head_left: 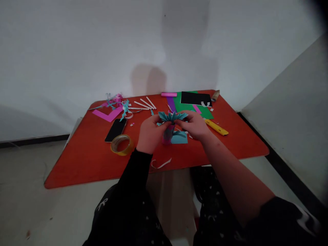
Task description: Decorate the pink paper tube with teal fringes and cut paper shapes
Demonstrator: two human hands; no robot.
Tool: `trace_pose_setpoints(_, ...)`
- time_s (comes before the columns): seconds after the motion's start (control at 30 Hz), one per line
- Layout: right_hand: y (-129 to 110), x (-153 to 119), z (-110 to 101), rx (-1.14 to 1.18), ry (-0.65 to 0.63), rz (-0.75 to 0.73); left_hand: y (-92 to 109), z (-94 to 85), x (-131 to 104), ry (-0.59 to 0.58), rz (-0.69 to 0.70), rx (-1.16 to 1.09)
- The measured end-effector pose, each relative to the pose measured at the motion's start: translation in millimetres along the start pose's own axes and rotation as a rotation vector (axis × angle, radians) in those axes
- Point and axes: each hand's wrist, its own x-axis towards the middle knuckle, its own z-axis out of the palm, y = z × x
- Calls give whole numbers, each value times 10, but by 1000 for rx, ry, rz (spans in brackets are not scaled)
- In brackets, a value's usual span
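Between both hands is a teal folded paper piece [169, 117], its pleated points fanned out toward the left and right. My left hand [151, 133] pinches its left side, thumb toward the middle. My right hand [193, 125] is closed on the right side, the thumb and fingers meeting near the centre. Directly below the teal paper is a pink and purple piece [167, 135], partly hidden by the left hand; whether it is joined to the teal paper I cannot tell. Behind it a light blue paper [180, 137] lies flat on the table.
The red table [87, 164] holds a yellow tape roll [130, 147], a phone [116, 130], white sticks [144, 103], pink paper [109, 114] and tangled scraps [115, 100]. A yellow cutter [216, 127], green paper [180, 106] and a black sheet [193, 98] lie on the right. A wall stands behind.
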Motion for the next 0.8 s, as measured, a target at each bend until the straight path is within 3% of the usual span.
trace_pose_setpoints(0.3, -132, 19, 11, -37, -52, -41, 165, -75, 20, -68, 31, 194)
trace_pose_setpoints(0.5, -74, 15, 26, 48, 7, 54, 139, -68, 8, -14, 44, 245)
trace_pose_setpoints(0.67, -41, 12, -41, 132, -118, 91, 78, -89, 25, -56, 62, 248)
trace_pose_setpoints(0.8, -38, 29, -64, 154, -158, 60, 81, -83, 33, -118, 154, 245)
